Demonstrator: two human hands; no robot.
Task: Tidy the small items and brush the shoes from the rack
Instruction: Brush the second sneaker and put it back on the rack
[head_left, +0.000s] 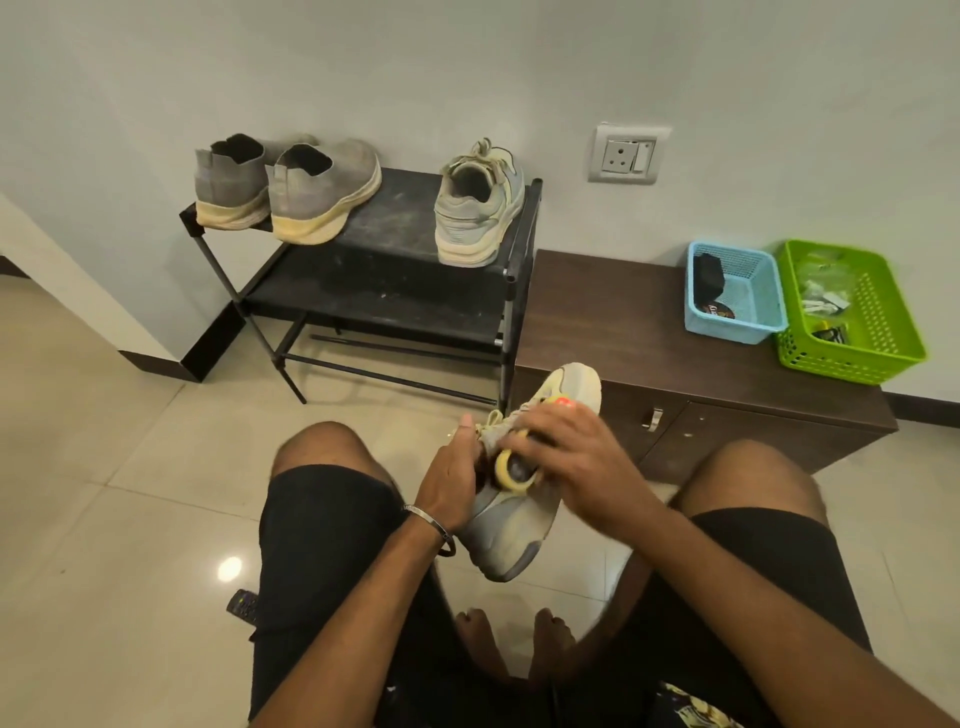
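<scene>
I sit on the floor with a pale grey-and-cream sneaker (511, 525) held between my knees. My left hand (451, 480) grips its opening from the left side. My right hand (569, 454) holds a yellow brush (511, 470) with dark bristles and an orange tip against the shoe's upper. The matching sneaker (475, 208) stands on the right of the black shoe rack (395, 270). A pair of grey slip-on shoes (291, 189) sits on the rack's left end.
A low brown cabinet (644, 332) stands right of the rack, carrying a blue basket (735, 293) and a green basket (852, 312) with small items. A wall socket (626, 154) is above it. A remote control (244, 607) lies on the tiled floor by my left thigh.
</scene>
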